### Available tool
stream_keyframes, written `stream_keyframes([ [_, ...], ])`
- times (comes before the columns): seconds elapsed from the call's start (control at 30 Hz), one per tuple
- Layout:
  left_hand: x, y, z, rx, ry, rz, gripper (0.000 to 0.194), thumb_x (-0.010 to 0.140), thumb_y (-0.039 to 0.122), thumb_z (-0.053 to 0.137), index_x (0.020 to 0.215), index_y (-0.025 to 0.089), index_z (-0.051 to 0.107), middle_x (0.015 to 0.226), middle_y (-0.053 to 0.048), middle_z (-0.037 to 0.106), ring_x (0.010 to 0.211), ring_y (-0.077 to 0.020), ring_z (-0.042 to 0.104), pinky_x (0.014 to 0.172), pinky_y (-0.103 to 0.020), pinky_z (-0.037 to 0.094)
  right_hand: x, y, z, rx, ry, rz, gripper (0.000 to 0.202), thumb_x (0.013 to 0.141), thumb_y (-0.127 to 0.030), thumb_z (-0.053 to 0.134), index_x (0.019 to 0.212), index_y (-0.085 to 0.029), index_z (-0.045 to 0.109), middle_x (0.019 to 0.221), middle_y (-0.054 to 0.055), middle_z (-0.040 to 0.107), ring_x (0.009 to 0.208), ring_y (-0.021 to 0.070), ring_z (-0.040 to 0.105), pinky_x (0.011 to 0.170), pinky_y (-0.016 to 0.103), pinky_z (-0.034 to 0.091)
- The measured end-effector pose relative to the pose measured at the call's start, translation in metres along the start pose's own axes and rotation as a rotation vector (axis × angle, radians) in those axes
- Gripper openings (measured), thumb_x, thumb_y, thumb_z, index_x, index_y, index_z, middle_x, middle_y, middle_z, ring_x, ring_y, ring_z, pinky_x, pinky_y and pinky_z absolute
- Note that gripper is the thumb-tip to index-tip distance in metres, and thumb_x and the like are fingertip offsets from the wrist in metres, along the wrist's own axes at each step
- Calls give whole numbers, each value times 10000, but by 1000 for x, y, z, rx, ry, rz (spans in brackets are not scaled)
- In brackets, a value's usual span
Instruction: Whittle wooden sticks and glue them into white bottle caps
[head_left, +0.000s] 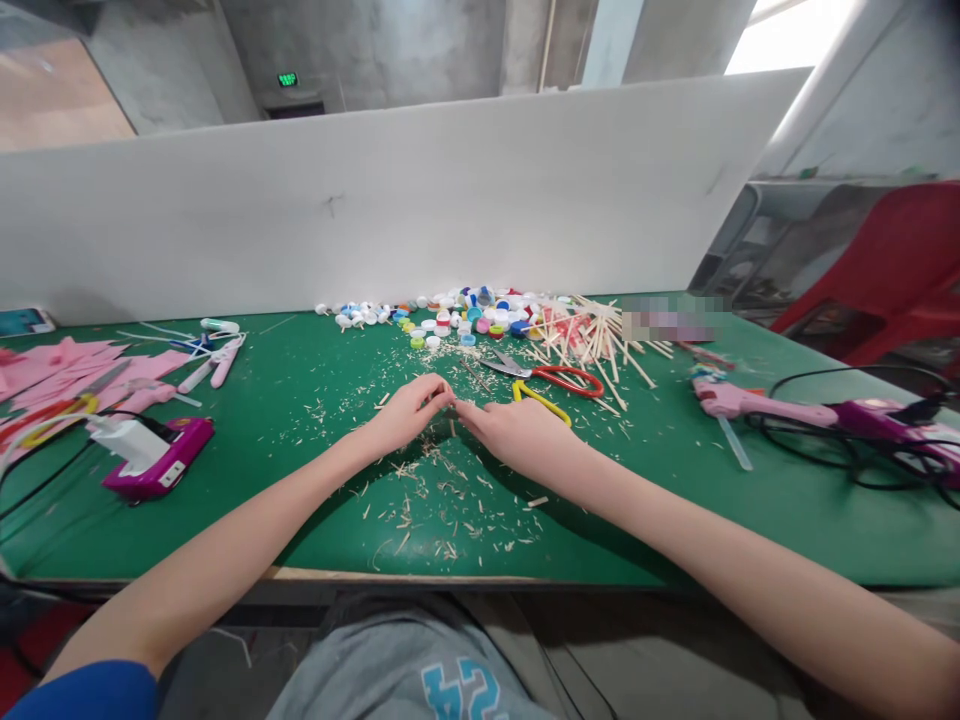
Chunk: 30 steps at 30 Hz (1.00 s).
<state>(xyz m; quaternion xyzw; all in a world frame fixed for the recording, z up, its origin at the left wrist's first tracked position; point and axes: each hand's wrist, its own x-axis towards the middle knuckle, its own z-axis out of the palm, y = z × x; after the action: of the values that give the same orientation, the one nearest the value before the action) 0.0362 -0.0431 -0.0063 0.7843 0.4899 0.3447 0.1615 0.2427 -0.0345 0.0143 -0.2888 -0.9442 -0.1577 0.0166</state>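
Over the middle of the green table (300, 535), my two hands meet at the fingertips. My left hand (411, 412) is closed in a pinch, and my right hand (517, 432) comes in from the other side with its fingers pressed together. Whatever sits between the fingertips is too small to make out. Just beyond my right hand lies a pair of scissors (541, 372) with one red and one yellow handle loop, the yellow one partly behind the hand. Pale wood shavings (446, 510) are scattered below and around both hands.
Coloured bottle caps (469, 318) and a heap of wooden sticks (604, 340) lie against the white partition (375, 215). A pink glue gun (757, 405) with black cables is at right. At left are pink sheets (64, 365) and a purple power strip (161, 470).
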Motion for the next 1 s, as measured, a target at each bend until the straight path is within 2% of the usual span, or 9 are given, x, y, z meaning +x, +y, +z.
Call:
stream_keyframes([
  [0.17,0,3,1,9,-20,26,267,979,384,408,829,188,512,864,-19,588,813,-149,529,786,-282,427,-4,-5,8,2,5,-23,317,1001,-276,314,1142,-188,585,669,25,623,467,97,429,500,297,141],
  [0.3,0,5,2,21,-31,37,269,981,392,403,837,194,514,874,-23,588,828,-155,530,796,-291,430,-8,1,11,-1,54,-19,351,1005,-306,310,1249,-220,548,699,23,624,492,101,450,505,302,124],
  [0.43,0,4,1,30,-28,32,280,984,389,399,806,195,494,859,-20,576,837,-158,519,796,-295,421,-10,10,9,-9,106,22,436,992,-227,294,1404,-233,436,768,37,636,549,104,474,529,303,129],
  [0.63,0,3,1,29,-13,21,262,982,375,410,816,194,500,864,-15,583,848,-158,520,809,-301,422,-7,7,11,2,103,40,457,1028,-330,214,1386,-232,482,723,25,630,518,108,450,532,308,146],
  [0.8,-1,4,2,29,-19,27,269,979,384,412,819,193,510,874,-19,593,864,-159,527,831,-302,428,-9,1,13,4,58,-17,372,1008,-350,312,1231,-240,589,679,7,612,489,95,437,528,306,139],
  [1.0,-1,6,1,30,-20,2,249,977,355,403,823,195,515,871,-23,598,839,-161,529,809,-307,436,-11,2,4,-8,54,14,417,992,-244,303,1372,-225,473,732,37,628,539,113,478,542,298,149],
])
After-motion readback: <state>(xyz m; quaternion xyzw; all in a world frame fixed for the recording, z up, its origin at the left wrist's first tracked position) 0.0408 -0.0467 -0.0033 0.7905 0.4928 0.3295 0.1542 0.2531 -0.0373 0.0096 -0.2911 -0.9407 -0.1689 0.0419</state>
